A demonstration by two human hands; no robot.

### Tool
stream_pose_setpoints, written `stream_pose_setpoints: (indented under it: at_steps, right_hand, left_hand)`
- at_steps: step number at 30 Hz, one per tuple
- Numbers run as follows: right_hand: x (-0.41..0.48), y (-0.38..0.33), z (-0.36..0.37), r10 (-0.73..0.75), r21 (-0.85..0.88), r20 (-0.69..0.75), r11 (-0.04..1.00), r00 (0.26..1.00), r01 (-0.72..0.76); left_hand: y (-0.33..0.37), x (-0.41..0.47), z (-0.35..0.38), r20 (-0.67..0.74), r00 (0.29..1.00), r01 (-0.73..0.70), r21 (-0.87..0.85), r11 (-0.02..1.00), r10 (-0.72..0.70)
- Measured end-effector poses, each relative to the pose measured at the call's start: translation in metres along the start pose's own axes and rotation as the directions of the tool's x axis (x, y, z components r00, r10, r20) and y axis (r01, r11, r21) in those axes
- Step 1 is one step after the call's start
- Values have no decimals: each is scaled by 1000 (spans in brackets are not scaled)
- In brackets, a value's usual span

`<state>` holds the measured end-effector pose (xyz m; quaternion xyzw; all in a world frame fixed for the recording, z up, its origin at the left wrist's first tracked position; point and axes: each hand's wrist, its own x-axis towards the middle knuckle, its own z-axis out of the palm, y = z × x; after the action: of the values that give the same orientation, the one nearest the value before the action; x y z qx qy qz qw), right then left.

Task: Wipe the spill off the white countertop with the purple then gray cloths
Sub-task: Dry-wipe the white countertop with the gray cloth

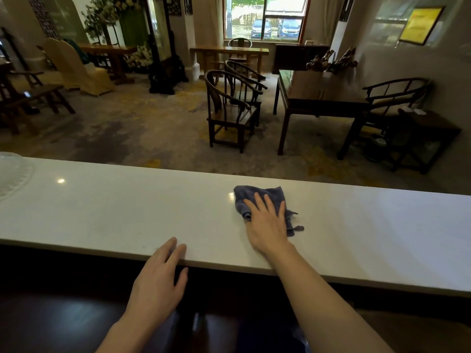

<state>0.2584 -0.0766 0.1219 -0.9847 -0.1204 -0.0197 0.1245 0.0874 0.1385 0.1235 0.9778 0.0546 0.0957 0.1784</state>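
The right hand (266, 222) is laid flat on the cloth (262, 200), palm down, fingers (257, 203) spread and extended; nothing is pinched. The hold is judged to be a pressing one: a wide, open palm loads the fabric evenly against the surface (127, 207), as wiping requires. The forearm is stretched forward across the near edge, which is consistent with reach toward the middle of the slab.

The left hand (160, 278) is set on the near edge of the surface, fingers loosely together and draped over the lip, gripping nothing. It is judged to serve as a brace while weight is carried onto the other arm. The two hands are well apart.

The cloth is found under the right hand, right of centre and nearer the far edge than the near one. It is bunched rather than folded: a rolled fold is seen at its left side beside the thumb, and a small tag or corner trails out at the lower right. Its colour reads blue-grey to purplish in this light; which of the two named cloths it is cannot be settled. No second cloth is in view.

The surface is white and glossy, with light reflections. No spill can be made out.
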Motion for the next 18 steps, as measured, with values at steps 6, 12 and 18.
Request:
stream_pose_setpoints:
  at_steps: [6,12,18]
  right_hand:
    - [-13,60,-20,136,11,-2,991,991,-136]
    - [-29,112,-40,284,-2,-29,959,958,-284]
    - [-23,110,-39,392,15,-69,920,917,-392]
  left_hand:
    - [2,-1,-2,6,1000,16,3,1000,-16]
    - [0,-2,0,16,1000,4,14,1000,-4]
    - [-2,-2,2,25,999,-25,5,1000,25]
